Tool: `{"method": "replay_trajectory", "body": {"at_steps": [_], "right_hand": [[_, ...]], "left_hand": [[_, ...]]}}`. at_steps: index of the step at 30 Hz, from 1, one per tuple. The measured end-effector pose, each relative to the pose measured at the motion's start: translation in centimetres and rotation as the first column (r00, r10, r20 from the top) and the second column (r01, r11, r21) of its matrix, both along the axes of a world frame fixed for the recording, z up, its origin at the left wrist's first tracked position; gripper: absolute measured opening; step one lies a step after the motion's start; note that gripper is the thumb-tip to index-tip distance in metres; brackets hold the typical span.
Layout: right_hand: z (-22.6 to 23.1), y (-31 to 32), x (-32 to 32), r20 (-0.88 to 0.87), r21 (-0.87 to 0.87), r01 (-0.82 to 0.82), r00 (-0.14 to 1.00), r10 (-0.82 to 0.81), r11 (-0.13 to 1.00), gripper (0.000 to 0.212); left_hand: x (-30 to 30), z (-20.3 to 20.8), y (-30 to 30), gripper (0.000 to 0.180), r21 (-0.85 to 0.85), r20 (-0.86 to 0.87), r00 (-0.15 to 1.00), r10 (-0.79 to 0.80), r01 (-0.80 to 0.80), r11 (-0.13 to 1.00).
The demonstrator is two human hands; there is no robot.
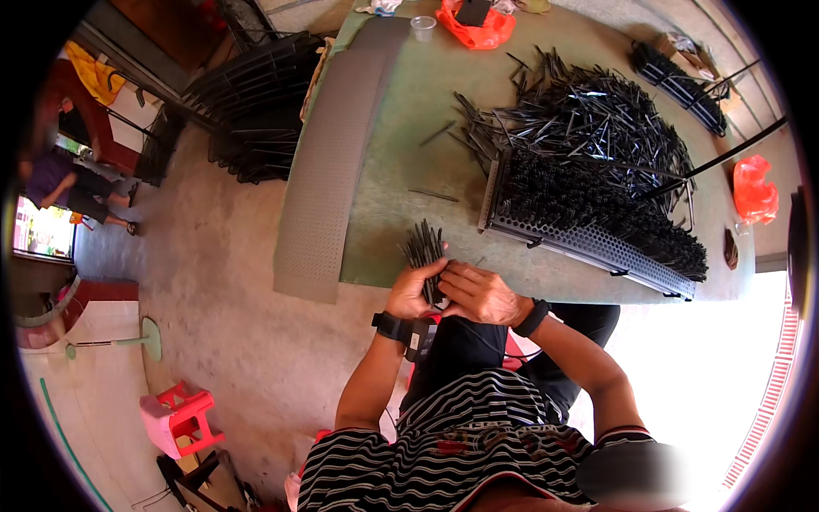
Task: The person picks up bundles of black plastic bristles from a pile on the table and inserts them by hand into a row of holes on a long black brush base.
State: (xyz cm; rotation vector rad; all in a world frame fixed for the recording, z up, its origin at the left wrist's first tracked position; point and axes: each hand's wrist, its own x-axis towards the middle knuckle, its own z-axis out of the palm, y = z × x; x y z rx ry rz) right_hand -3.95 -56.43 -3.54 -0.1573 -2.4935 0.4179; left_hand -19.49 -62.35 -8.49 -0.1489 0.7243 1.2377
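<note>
Just over the table's near edge, a bundle of thin black strips stands up out of my hands, its tips fanned out. My left hand is closed around the bundle's lower part from the left. From the other side, my right hand presses its curled fingers against the same bundle. The lower ends of the strips are mostly hidden by my fingers. To the right, a long perforated metal rack is packed with upright black strips. A large loose pile of black strips lies behind it.
On the green table, a long grey perforated sheet runs along the left side. Farther back are a clear cup and an orange-red bag. A pink-red stool stands lower left; another person is far left.
</note>
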Motion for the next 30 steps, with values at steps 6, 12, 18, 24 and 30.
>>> {"method": "replay_trajectory", "body": {"at_steps": [6,12,18,24,30], "right_hand": [[-0.3,2.4,-1.8,0.228,-0.218,0.458,0.882,-0.412,0.862,0.028],[-4.2,5.1,-8.7,0.357,0.346,0.661,0.563,-0.745,0.666,0.040],[-5.6,6.6,-8.4,0.541,0.157,0.608,0.607,-0.583,0.778,0.013],[-1.5,2.0,-4.9,0.289,-0.378,0.450,0.888,-0.359,0.809,0.008],[2.1,-2.0,-4.3,0.284,-0.280,0.412,0.898,-0.335,0.867,0.027]], "left_hand": [[-1.8,0.0,-1.4,0.026,-0.087,-0.059,0.996,-0.065,0.060,0.994],[-1.8,2.5,-2.5,0.026,-0.074,-0.001,0.998,0.066,-0.065,0.995],[-3.2,0.0,-3.0,0.023,-0.002,-0.079,0.993,0.087,-0.087,0.996],[-2.9,-1.0,-2.6,0.012,-0.018,0.034,0.980,0.198,-0.197,0.980],[-1.4,-0.5,-0.8,0.012,0.002,0.051,0.923,0.381,-0.382,0.924]]}}
